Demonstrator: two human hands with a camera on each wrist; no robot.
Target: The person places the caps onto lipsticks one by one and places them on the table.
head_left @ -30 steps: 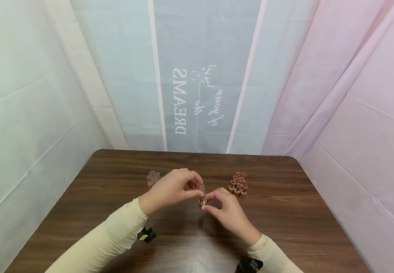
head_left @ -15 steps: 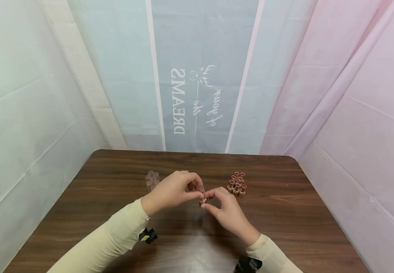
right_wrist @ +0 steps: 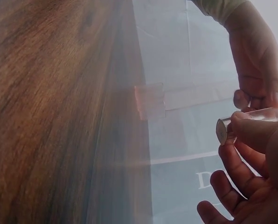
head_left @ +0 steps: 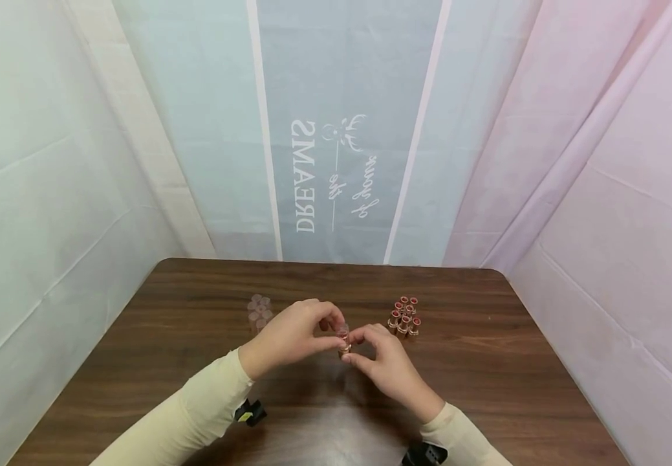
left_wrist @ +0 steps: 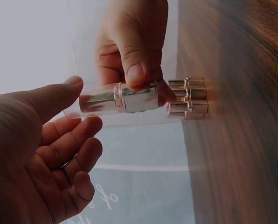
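Above the table, my right hand [head_left: 388, 362] grips the gold base of a lipstick tube [left_wrist: 141, 99] between thumb and fingers. A clear cap [left_wrist: 101, 88] fits around the tube's upper part, and the gold inner sleeve shows through it. With thumb and index finger my left hand [head_left: 292, 336] pinches that cap near its closed end; the other fingers are loosely curled. In the right wrist view the flat bottom of the tube [right_wrist: 221, 131] is visible beside my thumb. Fingers hide part of the base.
Several uncapped gold lipstick tubes [head_left: 403, 323] with red tops stand grouped at the right of the dark wooden table [head_left: 475, 375]. A cluster of clear caps [head_left: 260, 310] stands at the left, partly behind my left hand. Printed fabric curtains [head_left: 341, 77] surround the table's far side.
The clear cap has come down from above the tube to sit around its upper part, with my left hand lowering alongside. My right hand has kept hold of the base, nearly still.
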